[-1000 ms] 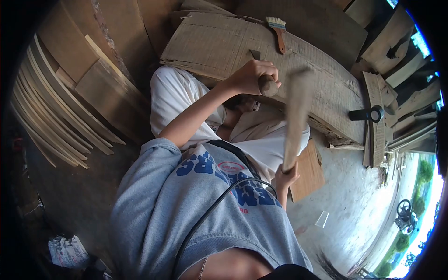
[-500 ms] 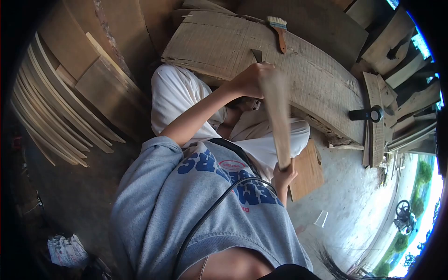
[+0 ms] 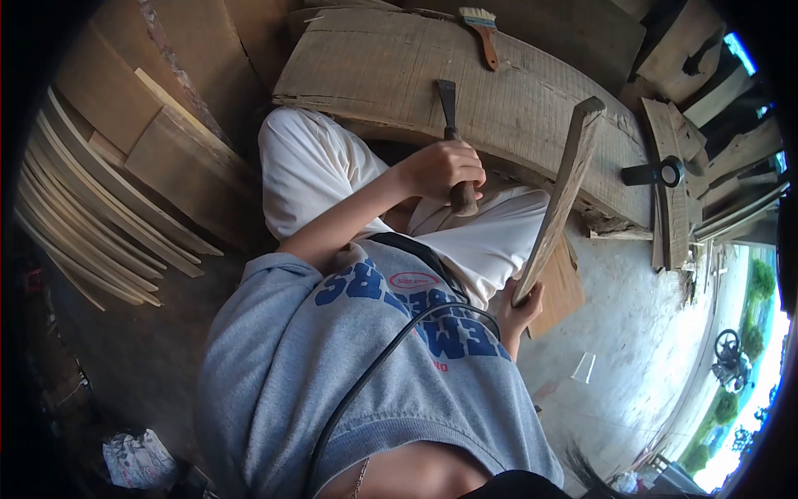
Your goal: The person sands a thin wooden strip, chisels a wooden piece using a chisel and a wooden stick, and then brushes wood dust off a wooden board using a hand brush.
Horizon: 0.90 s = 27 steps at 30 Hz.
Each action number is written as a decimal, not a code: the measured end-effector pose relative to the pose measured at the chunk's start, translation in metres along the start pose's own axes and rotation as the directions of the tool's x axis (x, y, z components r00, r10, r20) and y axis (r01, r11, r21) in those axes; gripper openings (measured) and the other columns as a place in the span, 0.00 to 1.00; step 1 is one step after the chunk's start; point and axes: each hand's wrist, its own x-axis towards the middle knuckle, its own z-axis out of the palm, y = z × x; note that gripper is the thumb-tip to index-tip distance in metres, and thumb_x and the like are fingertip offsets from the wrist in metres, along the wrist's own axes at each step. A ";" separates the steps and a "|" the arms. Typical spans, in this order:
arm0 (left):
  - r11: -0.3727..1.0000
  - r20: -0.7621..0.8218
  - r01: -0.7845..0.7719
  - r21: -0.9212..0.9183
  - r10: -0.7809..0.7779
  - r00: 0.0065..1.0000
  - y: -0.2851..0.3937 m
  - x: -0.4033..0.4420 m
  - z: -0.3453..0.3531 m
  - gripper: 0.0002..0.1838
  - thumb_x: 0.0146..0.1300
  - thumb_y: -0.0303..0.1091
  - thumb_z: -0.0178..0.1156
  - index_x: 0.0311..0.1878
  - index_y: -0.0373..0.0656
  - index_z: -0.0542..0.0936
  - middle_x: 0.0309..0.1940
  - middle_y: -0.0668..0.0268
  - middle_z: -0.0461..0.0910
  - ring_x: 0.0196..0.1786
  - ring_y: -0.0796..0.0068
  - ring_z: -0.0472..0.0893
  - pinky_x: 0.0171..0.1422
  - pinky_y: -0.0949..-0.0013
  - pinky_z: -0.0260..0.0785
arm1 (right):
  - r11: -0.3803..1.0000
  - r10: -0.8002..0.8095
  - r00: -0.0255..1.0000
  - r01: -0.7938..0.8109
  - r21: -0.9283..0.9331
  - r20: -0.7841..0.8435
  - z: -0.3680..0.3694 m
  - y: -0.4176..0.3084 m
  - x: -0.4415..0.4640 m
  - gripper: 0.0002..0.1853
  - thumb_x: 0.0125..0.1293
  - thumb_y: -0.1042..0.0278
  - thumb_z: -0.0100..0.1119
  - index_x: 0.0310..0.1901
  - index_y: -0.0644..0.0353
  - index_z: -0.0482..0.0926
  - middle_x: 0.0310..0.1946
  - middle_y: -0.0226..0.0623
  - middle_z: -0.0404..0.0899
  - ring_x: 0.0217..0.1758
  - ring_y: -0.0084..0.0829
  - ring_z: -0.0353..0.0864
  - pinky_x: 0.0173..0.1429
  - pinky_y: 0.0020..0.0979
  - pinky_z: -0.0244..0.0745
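My left hand [image 3: 443, 170] is wrapped round the wooden handle of a chisel [image 3: 449, 104], whose flat metal blade points away from me over the near part of a wide, rough wooden plank [image 3: 382, 62]. My right hand [image 3: 519, 308] grips the lower end of a long wooden stick [image 3: 565, 187], raised at a slant to the right of the chisel and apart from it. On the plank's far edge lies a brush [image 3: 485, 41] with pale bristles and a brown handle.
A black clamp-like object [image 3: 652, 173] sits at the plank's right end. Thin curved wood strips [image 3: 100, 208] lie at the left. A flat wood piece [image 3: 561, 287] is on the floor by my right knee. Boards lean at the upper right, and a motorcycle [image 3: 730, 362] stands outside.
The stick has swung away from the chisel handle to the right. My left hand has lowered slightly, and the chisel now lies flatter, with more of its blade and handle showing. The view has shifted slightly.
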 end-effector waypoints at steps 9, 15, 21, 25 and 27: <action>0.975 -0.179 0.137 -0.172 -0.168 0.969 -0.003 0.038 -0.027 0.22 0.41 0.38 0.71 0.38 0.47 0.71 0.34 0.67 0.72 0.40 0.63 0.74 0.47 0.63 0.68 | 0.992 0.047 0.997 -0.040 0.120 -0.057 -0.005 -0.010 -0.001 0.11 0.58 0.70 0.61 0.30 0.62 0.67 0.15 0.28 0.63 0.19 0.18 0.60 0.22 0.23 0.57; 0.983 -0.275 0.143 0.111 -0.108 0.955 0.009 0.009 -0.017 0.13 0.45 0.32 0.70 0.25 0.47 0.72 0.32 0.68 0.74 0.32 0.69 0.77 0.40 0.67 0.72 | 0.995 -0.031 0.999 0.032 0.097 -0.011 -0.011 -0.004 0.004 0.12 0.49 0.70 0.60 0.30 0.63 0.67 0.15 0.40 0.66 0.15 0.35 0.68 0.22 0.31 0.62; 0.996 -0.241 0.081 0.047 -0.067 0.968 0.004 -0.005 -0.008 0.11 0.41 0.24 0.67 0.22 0.45 0.72 0.23 0.68 0.75 0.32 0.68 0.77 0.44 0.66 0.73 | 0.978 -0.145 0.988 0.152 -0.145 0.056 -0.015 0.014 -0.005 0.14 0.40 0.69 0.63 0.27 0.61 0.68 0.15 0.41 0.65 0.16 0.44 0.69 0.23 0.35 0.64; 0.986 -0.281 0.165 -0.033 -0.168 0.945 -0.013 0.009 -0.025 0.09 0.42 0.26 0.66 0.21 0.44 0.73 0.21 0.65 0.74 0.29 0.65 0.75 0.40 0.66 0.71 | 0.932 -0.344 0.939 0.344 -0.114 0.013 -0.016 0.019 -0.009 0.15 0.41 0.68 0.64 0.31 0.65 0.73 0.14 0.44 0.66 0.15 0.43 0.70 0.22 0.35 0.63; 0.989 -0.276 0.146 -0.031 -0.149 0.950 -0.023 0.010 -0.027 0.09 0.42 0.26 0.66 0.20 0.43 0.73 0.20 0.65 0.73 0.28 0.65 0.75 0.39 0.66 0.71 | 0.962 -0.247 0.964 0.256 -0.092 0.098 -0.010 0.020 -0.005 0.13 0.41 0.68 0.64 0.24 0.60 0.69 0.13 0.42 0.64 0.14 0.42 0.68 0.21 0.33 0.61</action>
